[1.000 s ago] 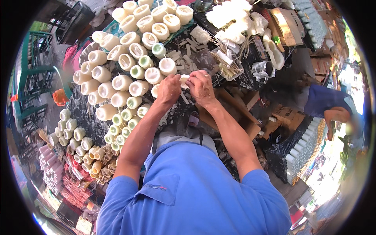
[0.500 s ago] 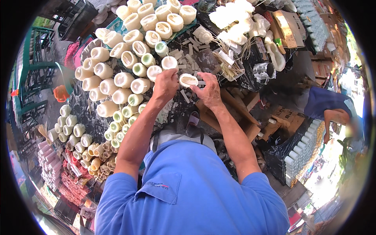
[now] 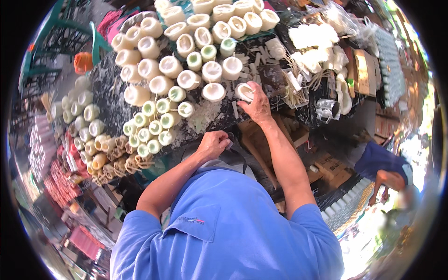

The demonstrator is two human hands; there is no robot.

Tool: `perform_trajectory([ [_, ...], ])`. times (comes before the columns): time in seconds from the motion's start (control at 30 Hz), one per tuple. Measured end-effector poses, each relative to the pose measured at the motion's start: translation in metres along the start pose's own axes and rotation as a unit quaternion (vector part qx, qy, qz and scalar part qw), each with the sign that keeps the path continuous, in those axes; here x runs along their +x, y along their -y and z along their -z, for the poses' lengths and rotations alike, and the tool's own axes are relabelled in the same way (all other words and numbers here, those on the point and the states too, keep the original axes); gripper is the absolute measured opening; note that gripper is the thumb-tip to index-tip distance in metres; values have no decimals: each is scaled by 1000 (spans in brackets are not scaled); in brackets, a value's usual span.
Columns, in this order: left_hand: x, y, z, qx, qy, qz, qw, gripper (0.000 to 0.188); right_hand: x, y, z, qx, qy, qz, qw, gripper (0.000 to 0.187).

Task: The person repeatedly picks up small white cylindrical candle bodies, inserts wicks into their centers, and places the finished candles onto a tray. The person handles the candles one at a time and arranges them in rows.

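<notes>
My right hand (image 3: 256, 105) is curved around a white wax candle (image 3: 243, 92) with a hollowed top, near the front edge of the dark worktable. My left hand (image 3: 215, 143) is drawn back close to my waist, its fingers closed; whatever they may hold is too small to make out. Left of the held candle, another hollowed white candle (image 3: 214, 92) stands on the table. Behind it are a white candle (image 3: 232, 68) and many cream ones (image 3: 171, 66). A group of small pale green candles (image 3: 148, 108) stands at the front left.
Wax scraps and a wick bundle (image 3: 295, 86) lie to the right, near a crumpled silvery can (image 3: 327, 109). Open cardboard boxes (image 3: 256, 151) stand below the table edge. A person in dark blue (image 3: 380, 161) bends at the far right. Green chairs (image 3: 44, 51) stand at the left.
My left hand has left the candles and come back to my waist. My right hand still has the white candle, now lower over the tabletop. The view has shifted.
</notes>
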State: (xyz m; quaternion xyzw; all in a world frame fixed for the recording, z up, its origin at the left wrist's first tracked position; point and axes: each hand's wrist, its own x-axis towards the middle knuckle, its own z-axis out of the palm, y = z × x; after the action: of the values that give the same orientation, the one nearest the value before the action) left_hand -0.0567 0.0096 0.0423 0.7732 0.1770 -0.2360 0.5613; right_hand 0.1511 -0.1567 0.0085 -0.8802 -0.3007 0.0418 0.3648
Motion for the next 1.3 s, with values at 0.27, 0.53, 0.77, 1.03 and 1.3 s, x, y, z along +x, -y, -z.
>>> perform_trajectory([
  [0.27,46,-2,-22,-84,-76,19,993,41,22,-11,28,15,113,12,993,86],
  [0.53,58,3,-45,-141,-150,11,978,51,37,-19,36,34,204,25,978,76],
  [0.77,55,-28,-50,-499,-60,-48,863,97,37,23,99,233,258,-123,930,82],
  [1.03,7,-103,-24,-674,112,-253,685,72,7,126,189,284,278,-79,914,104],
  [1.3,-36,-124,6,-632,107,-307,703,74,-43,180,195,218,87,-17,972,92],
])
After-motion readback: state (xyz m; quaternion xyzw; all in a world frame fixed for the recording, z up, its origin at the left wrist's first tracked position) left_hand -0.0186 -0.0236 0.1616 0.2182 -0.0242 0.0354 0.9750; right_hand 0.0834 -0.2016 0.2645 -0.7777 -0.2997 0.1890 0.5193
